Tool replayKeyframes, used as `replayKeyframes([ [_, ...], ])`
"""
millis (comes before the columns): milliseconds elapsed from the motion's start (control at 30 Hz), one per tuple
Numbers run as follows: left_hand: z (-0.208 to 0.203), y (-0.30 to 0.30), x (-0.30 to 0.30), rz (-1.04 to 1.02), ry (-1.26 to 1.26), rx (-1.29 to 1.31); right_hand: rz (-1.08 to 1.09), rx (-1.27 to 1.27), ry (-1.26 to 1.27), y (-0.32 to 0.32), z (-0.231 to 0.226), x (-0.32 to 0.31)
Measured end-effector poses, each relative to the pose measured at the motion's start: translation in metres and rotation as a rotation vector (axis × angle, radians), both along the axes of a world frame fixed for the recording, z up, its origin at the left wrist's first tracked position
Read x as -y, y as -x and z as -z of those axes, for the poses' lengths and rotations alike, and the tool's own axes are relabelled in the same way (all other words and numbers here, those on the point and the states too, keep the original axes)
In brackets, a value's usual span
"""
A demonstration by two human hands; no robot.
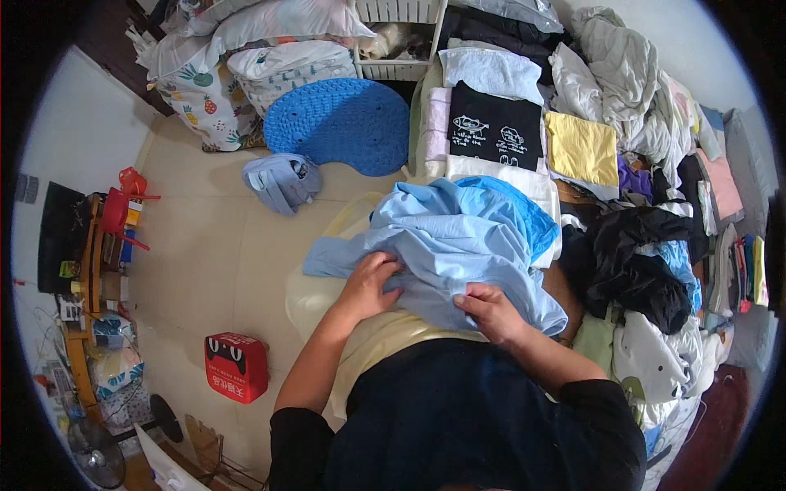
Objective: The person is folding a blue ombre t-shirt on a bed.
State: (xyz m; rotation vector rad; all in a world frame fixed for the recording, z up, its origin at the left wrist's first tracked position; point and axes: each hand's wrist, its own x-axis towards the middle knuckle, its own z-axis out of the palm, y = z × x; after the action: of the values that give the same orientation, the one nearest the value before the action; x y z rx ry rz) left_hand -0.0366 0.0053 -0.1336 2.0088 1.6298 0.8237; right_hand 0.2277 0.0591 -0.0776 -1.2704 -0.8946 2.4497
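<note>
A crumpled light-blue garment, perhaps a shirt, is spread over my lap and the edge of the pile in front of me. My right hand pinches its near edge between thumb and fingers. On the garment's left part rests my left hand, fingers bent and thumb apart from them. A brighter blue cloth shows from under the far right side of the garment. Beneath lies pale yellow fabric across my legs.
Ahead lie a folded black T-shirt and a folded yellow cloth. Loose black clothing is heaped to the right. Leftward on the floor are a blue textured mat, a grey-blue bundle and a red box-shaped item.
</note>
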Motion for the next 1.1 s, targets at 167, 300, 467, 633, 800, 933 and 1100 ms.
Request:
replayKeyframes([
  [167,0.005,-0.006,-0.003,0.001,-0.133,0.038,-0.197,-0.078,-1.165,-0.018,-0.043,-0.002],
  [300,-0.012,-0.005,-0.001,-0.026,-0.164,0.074,-0.283,0.001,-1.172,-0.036,-0.042,0.003],
  [467,-0.067,0.012,0.021,-0.166,-0.366,0.062,0.032,-0.232,-0.553,-0.029,-0.022,0.017],
  [633,-0.082,0.021,0.055,-0.228,-0.501,0.019,0.004,-0.447,0.194,-0.008,0.002,0.021],
  [800,-0.073,0.021,0.074,-0.295,-0.434,0.001,-0.006,-0.397,0.062,0.018,-0.035,0.023],
  [933,-0.075,0.026,0.073,-0.208,-0.235,-0.141,-0.097,-0.417,-0.471,0.007,-0.046,0.018],
  [1100,-0.131,-0.015,0.051,-0.104,-0.209,-0.081,-0.102,-0.321,-0.491,-0.004,-0.053,0.019],
])
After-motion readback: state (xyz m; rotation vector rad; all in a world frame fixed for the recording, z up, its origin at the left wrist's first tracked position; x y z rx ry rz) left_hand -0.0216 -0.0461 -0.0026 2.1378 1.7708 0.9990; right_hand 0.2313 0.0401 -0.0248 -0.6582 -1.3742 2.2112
